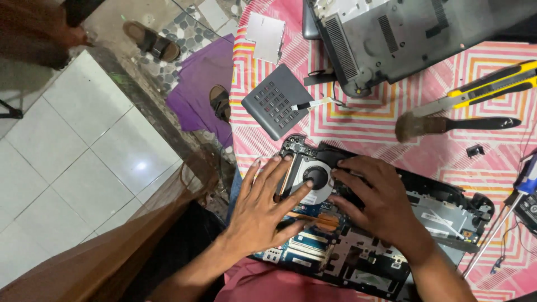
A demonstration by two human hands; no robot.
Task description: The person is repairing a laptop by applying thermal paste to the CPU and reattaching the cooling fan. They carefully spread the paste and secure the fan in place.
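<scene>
— What are we looking at here, from above the counter (358, 120) with its pink patterned cloth?

— We are looking down at an opened laptop base (391, 240) lying at the near edge, circuit board upward. Both hands are pressing on it around the round cooling fan (316, 179), which is sitting at the board's upper left corner.

— How are the hands placed?

— The left hand (263, 210) is lying flat, fingers spread, its grip fully open and closed on nothing; it seems to be steadying the board. The right hand (380, 201) is curling over the fan's right side, fingers bent onto it, but we cannot tell whether they are gripping anything.

— And the parts laid about?

— They are lying well apart from the board, likely set aside to keep it free: a grey slotted cover panel (276, 102), a silver metal plate (265, 36), the grey bottom case (414, 33), a dusting brush (447, 124) and a yellow utility knife (481, 86). A screwdriver (492, 235) is resting just beside the base, on the right.
</scene>
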